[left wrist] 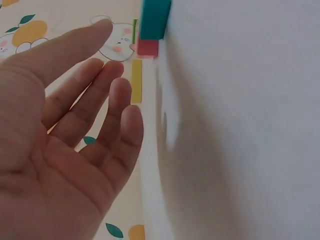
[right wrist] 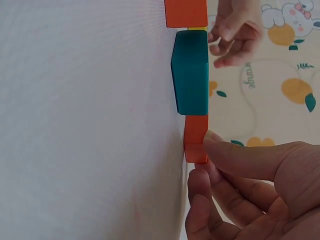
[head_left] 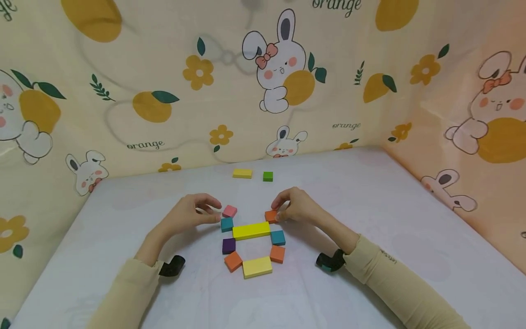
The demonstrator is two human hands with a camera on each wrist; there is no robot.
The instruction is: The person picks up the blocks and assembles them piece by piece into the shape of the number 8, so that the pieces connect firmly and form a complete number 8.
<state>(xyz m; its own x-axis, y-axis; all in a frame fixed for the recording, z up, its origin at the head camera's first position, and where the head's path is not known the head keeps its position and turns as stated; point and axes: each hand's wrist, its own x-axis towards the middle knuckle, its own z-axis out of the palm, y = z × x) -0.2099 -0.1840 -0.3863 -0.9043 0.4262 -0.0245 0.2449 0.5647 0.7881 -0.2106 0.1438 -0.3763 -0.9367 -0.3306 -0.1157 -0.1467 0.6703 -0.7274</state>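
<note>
**Inspector:** Report the right hand.

**Operator:** I see the right hand [head_left: 297,206] just right of centre in the head view, its thumb and fingertips pinching the upper orange block [head_left: 270,216]. My right wrist view confirms it: thumb on one face of that block [right wrist: 196,138], fingers curled against the other. The block sits on the white surface [head_left: 370,219], at the right end of the long yellow block [head_left: 251,230] and just above the right teal block [head_left: 277,237].

**Inspector:** And the left hand?

**Operator:** The left hand [head_left: 193,214] lies left of centre, fingers relaxed and spread, holding nothing. Its fingertips are just beside the pink block [head_left: 229,210] and the left teal block [head_left: 227,224]; I cannot tell whether they touch. In my left wrist view the palm [left wrist: 65,150] is wide, with the pink block [left wrist: 147,48] and teal block [left wrist: 154,19] at the top of the frame.

**Inspector:** The remaining pieces?

**Operator:** Below the long yellow block, a purple block [head_left: 228,245] stands at the left, a tilted orange block [head_left: 233,261] below it, a second yellow block [head_left: 257,267] at the bottom, and another orange block [head_left: 277,254] at the right. Together they form a loose ring. Well apart, toward the back of the surface, lie a small yellow block [head_left: 242,173] and a green block [head_left: 268,176].
</note>
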